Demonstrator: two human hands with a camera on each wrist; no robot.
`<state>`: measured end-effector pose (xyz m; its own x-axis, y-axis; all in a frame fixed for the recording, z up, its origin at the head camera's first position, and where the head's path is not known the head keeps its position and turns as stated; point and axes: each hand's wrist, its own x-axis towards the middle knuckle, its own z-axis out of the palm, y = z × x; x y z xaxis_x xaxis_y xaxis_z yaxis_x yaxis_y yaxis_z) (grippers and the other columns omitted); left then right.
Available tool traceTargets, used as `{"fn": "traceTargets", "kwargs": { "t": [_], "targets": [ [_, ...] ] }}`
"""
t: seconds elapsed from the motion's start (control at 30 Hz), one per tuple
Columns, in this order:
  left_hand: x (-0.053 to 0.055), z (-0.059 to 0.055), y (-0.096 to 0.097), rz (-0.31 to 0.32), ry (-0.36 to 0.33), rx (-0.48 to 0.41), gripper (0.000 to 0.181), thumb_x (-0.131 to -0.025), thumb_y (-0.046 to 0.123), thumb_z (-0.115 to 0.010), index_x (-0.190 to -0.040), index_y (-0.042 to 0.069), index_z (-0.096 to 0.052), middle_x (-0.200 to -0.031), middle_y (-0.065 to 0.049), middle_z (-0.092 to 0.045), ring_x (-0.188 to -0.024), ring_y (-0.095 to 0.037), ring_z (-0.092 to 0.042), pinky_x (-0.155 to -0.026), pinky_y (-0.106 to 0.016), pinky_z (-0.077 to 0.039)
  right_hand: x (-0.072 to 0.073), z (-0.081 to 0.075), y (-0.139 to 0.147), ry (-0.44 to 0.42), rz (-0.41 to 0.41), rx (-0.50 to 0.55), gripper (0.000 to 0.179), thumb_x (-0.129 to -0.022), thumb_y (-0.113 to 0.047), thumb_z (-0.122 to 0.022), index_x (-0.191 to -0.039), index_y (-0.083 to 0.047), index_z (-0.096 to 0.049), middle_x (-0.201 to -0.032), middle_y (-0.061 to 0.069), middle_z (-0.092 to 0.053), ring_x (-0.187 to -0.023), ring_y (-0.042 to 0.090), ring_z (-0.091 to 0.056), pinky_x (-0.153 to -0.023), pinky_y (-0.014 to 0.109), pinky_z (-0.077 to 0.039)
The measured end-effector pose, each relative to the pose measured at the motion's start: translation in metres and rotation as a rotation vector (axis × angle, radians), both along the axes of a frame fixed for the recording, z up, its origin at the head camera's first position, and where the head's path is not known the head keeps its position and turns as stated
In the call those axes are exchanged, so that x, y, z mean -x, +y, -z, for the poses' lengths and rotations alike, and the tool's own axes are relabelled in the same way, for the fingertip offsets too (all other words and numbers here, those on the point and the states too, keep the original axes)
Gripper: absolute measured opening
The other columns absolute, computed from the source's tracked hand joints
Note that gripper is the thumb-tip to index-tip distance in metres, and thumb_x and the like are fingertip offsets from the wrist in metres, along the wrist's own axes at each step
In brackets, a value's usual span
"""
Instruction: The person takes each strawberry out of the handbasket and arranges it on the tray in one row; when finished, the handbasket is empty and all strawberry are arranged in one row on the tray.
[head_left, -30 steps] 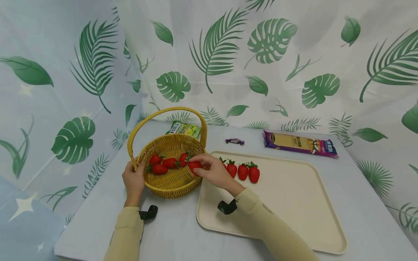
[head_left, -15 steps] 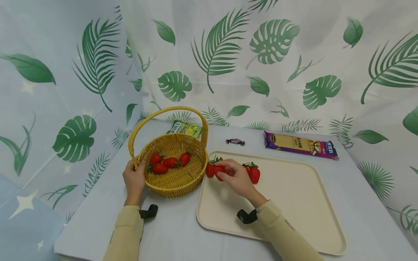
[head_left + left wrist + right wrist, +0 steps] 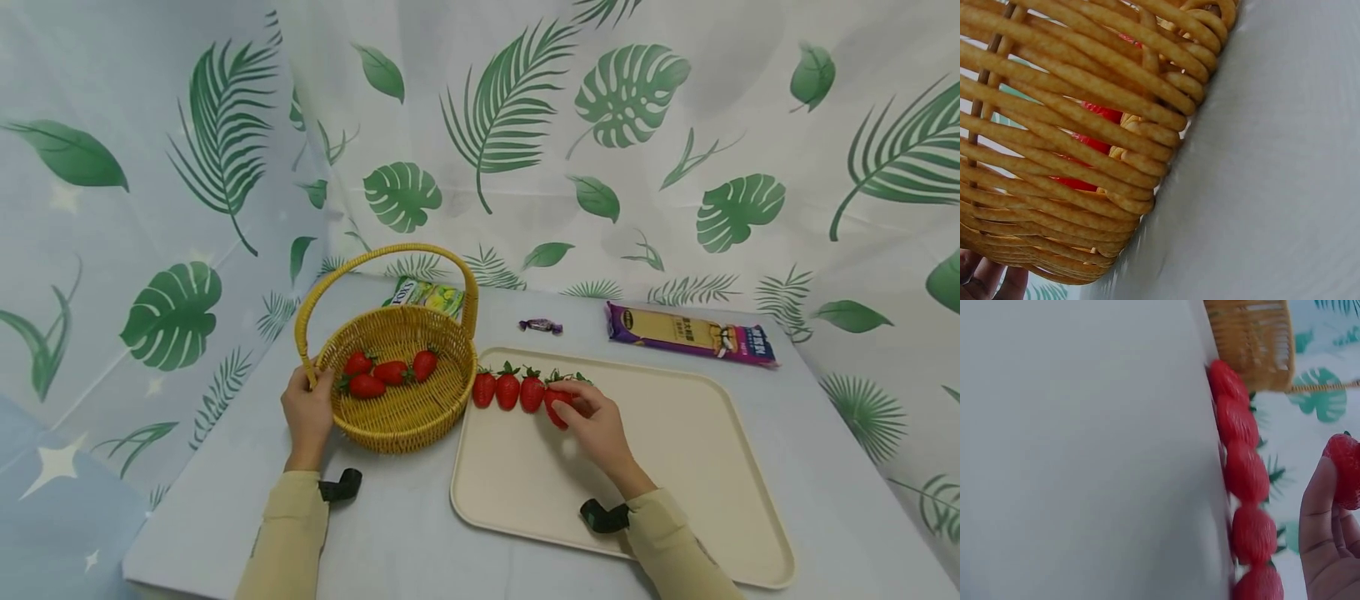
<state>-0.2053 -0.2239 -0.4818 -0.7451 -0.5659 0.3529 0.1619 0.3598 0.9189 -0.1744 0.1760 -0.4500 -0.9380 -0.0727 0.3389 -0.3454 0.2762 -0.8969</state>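
Observation:
My left hand [image 3: 308,417] grips the yellow wicker basket [image 3: 405,437] at its left rim, by the foot of the handle. Several red strawberries [image 3: 367,386] with green leaves lie inside; red shows through the weave of the basket [image 3: 1072,131] in the left wrist view. Over the beige tray [image 3: 675,467], my right hand [image 3: 603,429] pinches a strawberry [image 3: 557,407] between thumb and fingers. In the right wrist view this strawberry [image 3: 1344,469] is raised above the tray. A row of strawberries [image 3: 507,390] lines the tray's back left, its right end partly hidden by the hand.
Behind the tray lie a purple wrapped candy [image 3: 540,326] and a long purple-and-yellow food packet [image 3: 690,333]. A green packet with yellow fruit print [image 3: 427,296] is behind the basket. Leaf-printed cloth [image 3: 517,233] stands along the table's back and left.
My right hand has carried the strawberry rightward from the basket, along the row to its right part over the tray. The left hand keeps its grip on the basket.

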Motion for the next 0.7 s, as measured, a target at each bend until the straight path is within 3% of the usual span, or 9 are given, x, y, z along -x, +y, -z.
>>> {"fn": "traceTargets", "kwargs": {
  "t": [0.2,0.33,0.53,0.7],
  "targets": [
    [0.000,0.000,0.000,-0.007,-0.021,-0.004,0.014,-0.093,0.013,-0.062,-0.086,0.001,-0.058,-0.122,-0.017,-0.066,-0.092,-0.018,-0.056,-0.063,-0.022,-0.035,0.012,0.022,0.026,-0.019,0.099,0.035,0.024,-0.091,-0.005,-0.066,-0.115,0.000,-0.068,-0.112,0.014,-0.067,-0.078,0.011,-0.062,-0.065,0.020,-0.049],
    [-0.001,0.002,0.000,-0.019,-0.030,0.001,0.014,-0.093,0.011,-0.062,-0.085,0.001,-0.058,-0.121,-0.017,-0.066,-0.089,-0.014,-0.054,-0.064,-0.021,-0.035,0.013,0.021,0.038,-0.060,0.163,0.035,0.025,-0.092,-0.009,-0.067,-0.115,-0.001,-0.068,-0.108,0.006,-0.069,-0.074,0.010,-0.061,-0.063,0.021,-0.050],
    [-0.001,0.000,-0.001,-0.008,-0.013,0.009,0.013,-0.093,0.011,-0.062,-0.086,0.000,-0.058,-0.121,-0.019,-0.066,-0.095,-0.021,-0.057,-0.067,-0.024,-0.035,0.016,0.021,0.053,-0.187,0.244,0.090,0.031,-0.092,-0.016,-0.067,-0.121,-0.004,-0.066,-0.106,-0.008,-0.066,-0.079,0.006,-0.062,-0.067,0.022,-0.054],
    [-0.001,0.000,-0.001,-0.001,-0.026,0.011,0.013,-0.093,0.011,-0.062,-0.086,0.000,-0.058,-0.122,-0.019,-0.065,-0.101,-0.025,-0.058,-0.069,-0.026,-0.035,0.018,0.027,0.065,-0.253,0.335,0.056,0.032,-0.092,-0.015,-0.067,-0.123,-0.007,-0.065,-0.110,-0.003,-0.064,-0.084,0.004,-0.061,-0.069,0.019,-0.053]
  ]
}}
